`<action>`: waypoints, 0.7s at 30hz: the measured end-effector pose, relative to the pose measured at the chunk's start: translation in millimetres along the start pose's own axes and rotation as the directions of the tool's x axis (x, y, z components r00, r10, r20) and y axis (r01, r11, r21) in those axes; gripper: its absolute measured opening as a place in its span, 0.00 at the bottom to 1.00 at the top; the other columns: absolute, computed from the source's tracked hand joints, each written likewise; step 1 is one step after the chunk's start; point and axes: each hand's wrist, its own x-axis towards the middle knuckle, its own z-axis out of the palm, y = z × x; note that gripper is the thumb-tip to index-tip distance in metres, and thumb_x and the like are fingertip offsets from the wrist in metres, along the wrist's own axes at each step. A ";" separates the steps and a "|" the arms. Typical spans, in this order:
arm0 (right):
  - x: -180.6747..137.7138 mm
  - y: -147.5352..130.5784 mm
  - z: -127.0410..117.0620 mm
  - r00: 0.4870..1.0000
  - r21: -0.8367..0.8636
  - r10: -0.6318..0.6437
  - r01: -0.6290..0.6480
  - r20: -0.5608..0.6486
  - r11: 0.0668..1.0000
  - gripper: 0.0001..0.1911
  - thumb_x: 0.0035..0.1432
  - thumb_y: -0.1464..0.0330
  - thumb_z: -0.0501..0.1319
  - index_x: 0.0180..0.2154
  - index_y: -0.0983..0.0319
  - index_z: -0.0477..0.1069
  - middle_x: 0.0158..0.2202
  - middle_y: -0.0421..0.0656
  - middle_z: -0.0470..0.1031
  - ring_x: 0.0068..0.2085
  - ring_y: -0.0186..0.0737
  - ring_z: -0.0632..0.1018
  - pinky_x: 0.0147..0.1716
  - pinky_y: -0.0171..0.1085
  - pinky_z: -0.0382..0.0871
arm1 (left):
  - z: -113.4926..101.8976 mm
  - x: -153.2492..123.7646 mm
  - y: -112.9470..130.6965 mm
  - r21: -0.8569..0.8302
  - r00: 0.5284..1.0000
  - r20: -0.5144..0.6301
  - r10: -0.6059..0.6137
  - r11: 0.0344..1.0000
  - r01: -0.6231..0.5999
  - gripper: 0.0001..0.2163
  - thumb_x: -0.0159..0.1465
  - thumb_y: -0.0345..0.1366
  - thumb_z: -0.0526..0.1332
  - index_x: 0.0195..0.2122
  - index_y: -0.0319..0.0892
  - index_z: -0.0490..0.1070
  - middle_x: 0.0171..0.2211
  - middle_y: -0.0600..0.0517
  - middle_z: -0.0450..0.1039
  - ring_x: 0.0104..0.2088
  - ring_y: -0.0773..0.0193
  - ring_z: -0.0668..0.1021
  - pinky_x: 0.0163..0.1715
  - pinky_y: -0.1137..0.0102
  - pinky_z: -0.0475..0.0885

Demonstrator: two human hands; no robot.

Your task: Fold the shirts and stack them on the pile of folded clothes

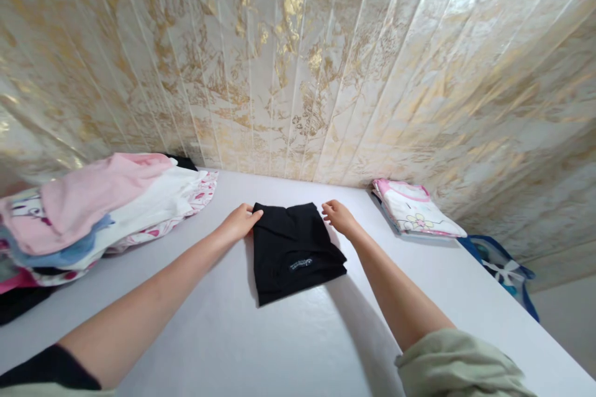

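Observation:
A folded black garment [293, 242] lies flat on the white table, with small white lettering near its front edge; how it is cut cannot be made out. My left hand [243, 221] pinches its far left corner, thumb on top and fingers partly hidden under the cloth. Just off the far right corner is my right hand [339, 217], fingers slightly curled and apart, with nothing visible in them.
On the left, a loose heap of clothes [107, 198] in pink, white, blue and black covers the table. A neat folded stack [419, 208] sits at the back right. Beyond the right edge is a blue-trimmed bag [505, 270]. A gold-patterned curtain [288, 74] hangs behind the white table [223, 335].

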 end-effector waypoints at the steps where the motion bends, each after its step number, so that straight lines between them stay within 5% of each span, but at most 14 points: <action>1: -1.8 8.3 4.9 1.000 -0.009 0.012 -0.012 0.011 1.000 0.11 0.64 0.66 0.53 0.41 0.65 0.70 0.36 0.47 0.77 0.38 0.39 0.77 0.39 0.36 0.66 | 0.3 4.6 -9.1 0.019 1.000 -0.009 -0.009 1.000 0.010 0.17 0.59 0.42 0.61 0.45 0.35 0.67 0.24 0.52 0.74 0.26 0.60 0.78 0.26 0.69 0.71; 6: -37.4 46.8 6.7 0.998 -0.070 -0.049 0.051 0.025 0.996 0.17 0.63 0.66 0.54 0.52 0.65 0.66 0.48 0.51 0.74 0.43 0.39 0.77 0.45 0.37 0.67 | -5.5 21.5 -36.8 0.132 0.999 -0.039 0.026 0.991 -0.021 0.24 0.61 0.41 0.59 0.56 0.37 0.60 0.35 0.47 0.76 0.31 0.61 0.79 0.30 0.68 0.74; 11: -88.6 47.2 -6.8 0.989 -0.170 -0.145 0.147 0.024 0.974 0.16 0.64 0.66 0.53 0.52 0.59 0.65 0.50 0.48 0.71 0.42 0.38 0.78 0.38 0.36 0.69 | -0.7 51.6 -25.9 0.478 0.966 0.009 0.257 0.848 -0.229 0.21 0.60 0.42 0.58 0.51 0.35 0.66 0.49 0.38 0.73 0.47 0.54 0.77 0.47 0.64 0.70; 14: -122.8 30.2 -10.0 0.993 -0.269 -0.114 0.108 -0.008 0.957 0.13 0.64 0.66 0.52 0.48 0.57 0.67 0.45 0.45 0.72 0.39 0.39 0.77 0.34 0.37 0.68 | 6.3 66.0 -12.9 0.524 0.951 0.130 0.280 0.795 -0.306 0.14 0.58 0.41 0.60 0.42 0.39 0.72 0.46 0.43 0.76 0.48 0.54 0.76 0.48 0.67 0.68; 17: -148.4 14.5 -4.6 0.987 -0.240 -0.120 0.144 0.110 0.960 0.13 0.64 0.66 0.51 0.48 0.55 0.67 0.37 0.41 0.75 0.35 0.39 0.77 0.33 0.36 0.67 | 6.1 72.6 -6.0 0.551 0.950 0.200 0.241 0.774 -0.313 0.08 0.55 0.42 0.61 0.30 0.42 0.73 0.36 0.48 0.78 0.41 0.55 0.78 0.41 0.69 0.69; 21: -140.5 9.5 7.4 0.963 -0.286 -0.119 0.188 0.242 0.940 0.16 0.63 0.68 0.53 0.51 0.54 0.68 0.43 0.42 0.75 0.39 0.39 0.78 0.35 0.35 0.67 | -7.8 66.9 -9.6 0.635 0.972 0.162 0.168 0.737 -0.233 0.10 0.53 0.43 0.61 0.22 0.44 0.67 0.27 0.49 0.76 0.35 0.53 0.78 0.34 0.67 0.67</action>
